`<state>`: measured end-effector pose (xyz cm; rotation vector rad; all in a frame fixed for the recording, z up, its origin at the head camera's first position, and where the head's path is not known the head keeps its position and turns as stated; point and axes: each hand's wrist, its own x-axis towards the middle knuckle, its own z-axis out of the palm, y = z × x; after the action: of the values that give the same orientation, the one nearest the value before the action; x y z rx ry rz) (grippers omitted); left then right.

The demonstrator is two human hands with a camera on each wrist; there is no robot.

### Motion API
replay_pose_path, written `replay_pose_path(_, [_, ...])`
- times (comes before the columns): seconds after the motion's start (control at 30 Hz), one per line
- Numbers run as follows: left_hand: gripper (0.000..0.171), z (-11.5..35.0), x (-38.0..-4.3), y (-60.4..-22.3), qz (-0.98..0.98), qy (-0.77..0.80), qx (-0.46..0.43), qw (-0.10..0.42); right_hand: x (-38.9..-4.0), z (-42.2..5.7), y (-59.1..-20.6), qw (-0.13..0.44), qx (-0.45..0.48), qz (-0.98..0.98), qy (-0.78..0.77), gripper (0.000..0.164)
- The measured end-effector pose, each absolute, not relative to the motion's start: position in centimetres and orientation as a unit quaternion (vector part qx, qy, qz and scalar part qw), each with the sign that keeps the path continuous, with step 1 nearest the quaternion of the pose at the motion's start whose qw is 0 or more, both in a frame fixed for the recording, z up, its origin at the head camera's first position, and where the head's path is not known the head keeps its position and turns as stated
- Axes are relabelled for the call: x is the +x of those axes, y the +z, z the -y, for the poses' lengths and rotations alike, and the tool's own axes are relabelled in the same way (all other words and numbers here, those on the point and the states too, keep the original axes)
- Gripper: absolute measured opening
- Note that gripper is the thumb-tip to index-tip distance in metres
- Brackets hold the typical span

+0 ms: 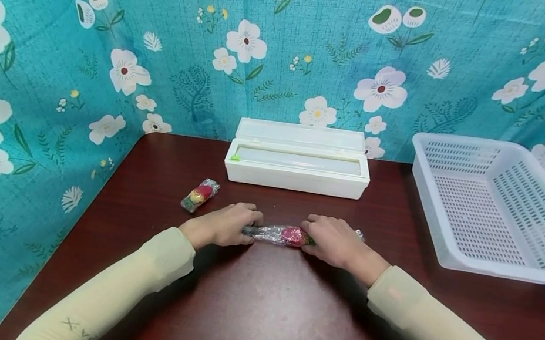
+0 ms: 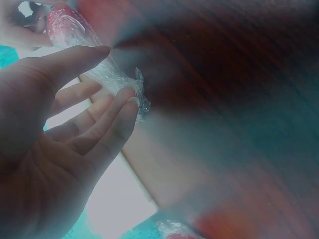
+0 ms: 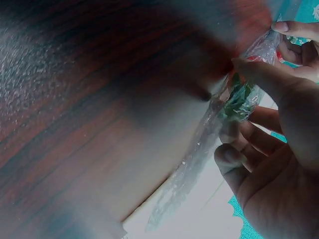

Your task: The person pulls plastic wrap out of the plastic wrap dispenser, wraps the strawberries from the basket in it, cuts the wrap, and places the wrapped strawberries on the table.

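A narrow bundle in clear plastic film lies crosswise on the table between the two hands. It shows a red piece and, in the right wrist view, green leaves under crinkled film. My left hand holds its left end, the thumb on the near side and the fingers on the far side of the gathered film. Around the leafy part curls my right hand, its thumb across the front and fingers behind. A loose tail of film trails past the right fingers.
Behind the hands stands a white cling film dispenser, lid raised, with a green slide cutter. A smaller film-wrapped bundle, red, yellow and green, lies left. At the right sits a white perforated basket. Flowered cloth hangs behind the table.
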<state>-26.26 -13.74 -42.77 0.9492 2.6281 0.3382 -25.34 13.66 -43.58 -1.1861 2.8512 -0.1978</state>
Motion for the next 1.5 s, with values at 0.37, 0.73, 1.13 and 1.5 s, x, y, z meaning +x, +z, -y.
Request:
replay_pose_path(0.37, [0.033, 13.7, -25.8, -42.7, -0.924, 0.121, 0.33, 0.152, -25.2, -13.5, -44.3, 0.007, -0.387, -0.919, -0.075, 0.037])
replay_pose_path(0.73, [0.028, 12.7, -25.3, -42.0, -0.926, 0.15, 0.326, 0.114, -24.4, -14.5, -42.5, -0.063, -0.391, -0.91, -0.122, 0.042])
replay_pose_path(1.13, [0.024, 12.1, -25.2, -41.9, -0.874, 0.333, 0.346, 0.073, -24.0, -14.7, -41.5, -0.08, -0.403, -0.898, -0.158, 0.046])
replay_pose_path(1.5, [0.044, 10.8, -25.1, -42.2, -0.821, 0.485, 0.273, 0.127, -23.5, -14.0, -41.1, -0.158, -0.434, -0.879, -0.122, 0.043])
